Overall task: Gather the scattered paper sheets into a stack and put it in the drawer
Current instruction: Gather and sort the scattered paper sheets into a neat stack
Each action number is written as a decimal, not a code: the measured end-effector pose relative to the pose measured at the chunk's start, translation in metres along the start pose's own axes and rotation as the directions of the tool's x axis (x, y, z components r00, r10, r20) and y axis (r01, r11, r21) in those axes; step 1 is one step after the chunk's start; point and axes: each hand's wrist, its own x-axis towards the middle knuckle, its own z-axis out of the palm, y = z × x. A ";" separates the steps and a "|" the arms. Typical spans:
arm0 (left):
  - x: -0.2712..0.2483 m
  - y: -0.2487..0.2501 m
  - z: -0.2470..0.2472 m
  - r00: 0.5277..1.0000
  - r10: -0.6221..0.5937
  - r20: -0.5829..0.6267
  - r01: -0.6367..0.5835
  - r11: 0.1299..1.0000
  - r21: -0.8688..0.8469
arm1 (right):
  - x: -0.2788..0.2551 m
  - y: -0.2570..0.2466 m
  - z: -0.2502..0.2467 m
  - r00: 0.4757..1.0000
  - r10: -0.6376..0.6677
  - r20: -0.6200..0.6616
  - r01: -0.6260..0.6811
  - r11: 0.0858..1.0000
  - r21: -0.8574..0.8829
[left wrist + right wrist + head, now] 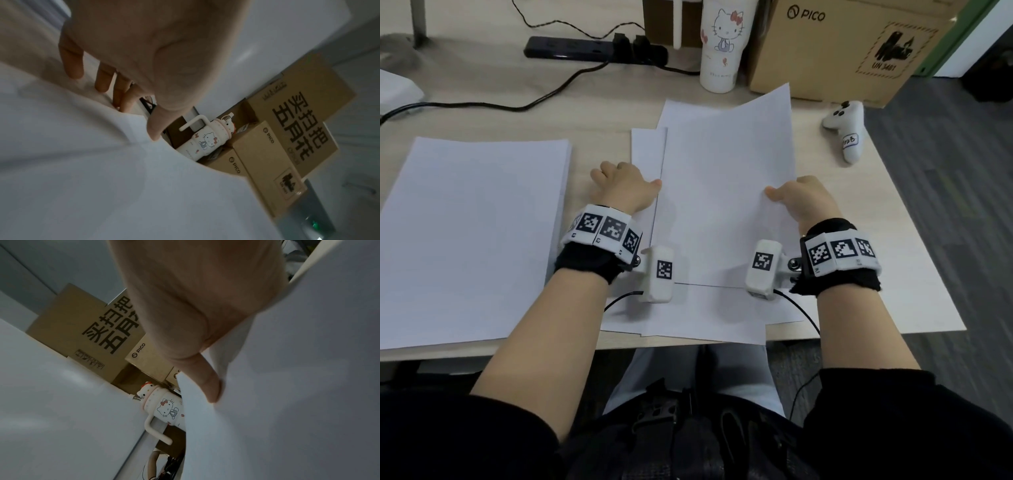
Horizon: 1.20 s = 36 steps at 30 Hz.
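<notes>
1. The left hand is at the left edge of the top sheet. Its thumb touches that edge, and its other fingers hang loosely bent over the worktop and the paper under them, holding nothing that I can see.
2. The right hand holds the right edge of the same sheet. The thumb lies on top of the paper, and the other fingers are hidden under the sheet, so it looks like a pinch.
3. The top sheet is held between the two hands, above a loose pile of sheets which lie crooked on the worktop in front of the person.
4. A neat stack of paper lies to the left, apart from the loose pile.
5. At the back of the worktop stand a cartoon cat cup and a cardboard box. A black power strip lies left of the cup.
6. A white game controller lies near the right edge.
7. No drawer is seen in any view.
</notes>
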 end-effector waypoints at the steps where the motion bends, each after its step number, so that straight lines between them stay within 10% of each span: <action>1: -0.001 0.002 0.001 1.000 0.005 0.018 -0.004 1.000 -0.023 | -0.001 0.001 0.001 1.000 -0.006 0.012 0.006 1.000 -0.001; 18: -0.019 0.022 0.014 0.996 -0.050 0.069 0.075 0.895 -0.439 | -0.010 0.024 -0.010 0.998 -0.021 0.066 0.029 0.991 -0.127; 28: -0.015 0.009 0.013 0.991 -0.131 0.040 0.115 0.638 -0.762 | -0.001 0.032 -0.012 0.996 -0.015 0.083 0.028 0.987 -0.159; 36: -0.027 0.008 0.010 0.989 0.141 -0.045 -0.124 0.615 -0.779 | 0.003 0.030 -0.009 0.993 -0.023 0.115 0.038 0.991 -0.132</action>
